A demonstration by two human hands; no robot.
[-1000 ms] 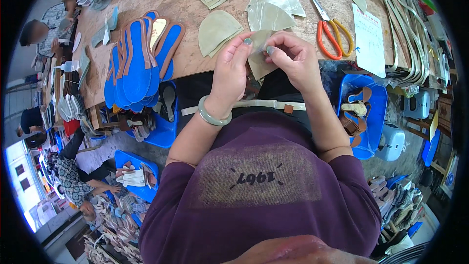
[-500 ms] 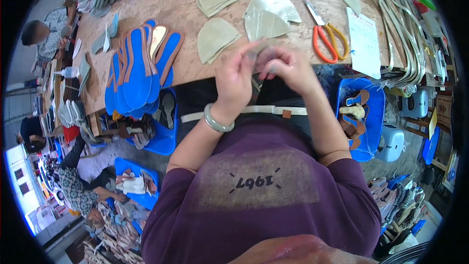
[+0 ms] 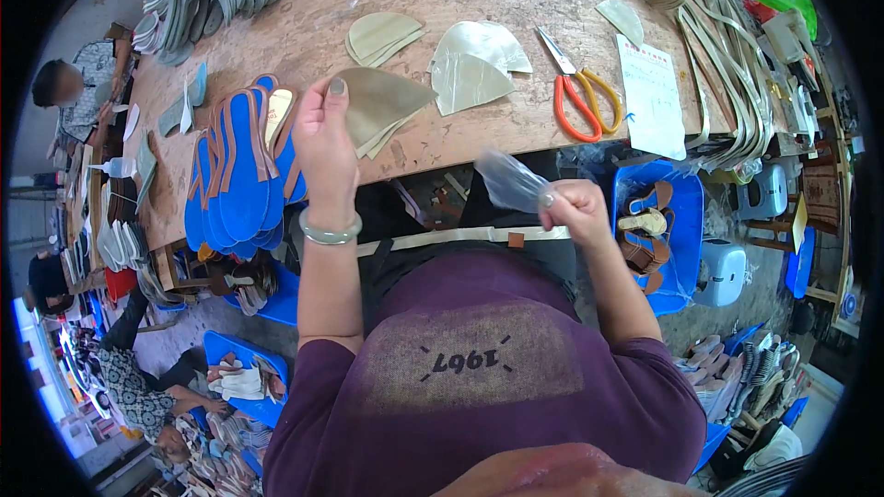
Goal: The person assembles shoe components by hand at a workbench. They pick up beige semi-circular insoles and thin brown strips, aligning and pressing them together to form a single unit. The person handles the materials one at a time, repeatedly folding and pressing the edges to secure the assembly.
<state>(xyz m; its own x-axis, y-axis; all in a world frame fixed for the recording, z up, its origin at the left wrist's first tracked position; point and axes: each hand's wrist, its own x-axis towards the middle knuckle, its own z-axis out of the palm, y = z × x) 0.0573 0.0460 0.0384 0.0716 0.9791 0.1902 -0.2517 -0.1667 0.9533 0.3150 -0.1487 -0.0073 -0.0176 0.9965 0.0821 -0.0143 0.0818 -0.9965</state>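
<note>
Scuffed brown wooden bench [image 3: 304,32] spans my view from ten to two o'clock. Blue, brown-edged insoles [image 3: 244,161] fan out toward half past nine, their right side partly blocked by the left hand [image 3: 327,147]. That hand, at ten, pinches a dark olive, rounded flat sheet [image 3: 387,97] at eleven, covering part of the paler sheets [image 3: 376,143] beneath. Glossy pale rounded pieces [image 3: 471,83] lie near twelve. At two I see blurred clear plastic film [image 3: 509,186], gripped narrowly by the right hand [image 3: 573,207] at three. Orange-and-yellow-handled scissors [image 3: 589,109] crowd the white paper sheet [image 3: 652,97] toward two; a blue plastic bin [image 3: 686,262] sits at three.
</note>
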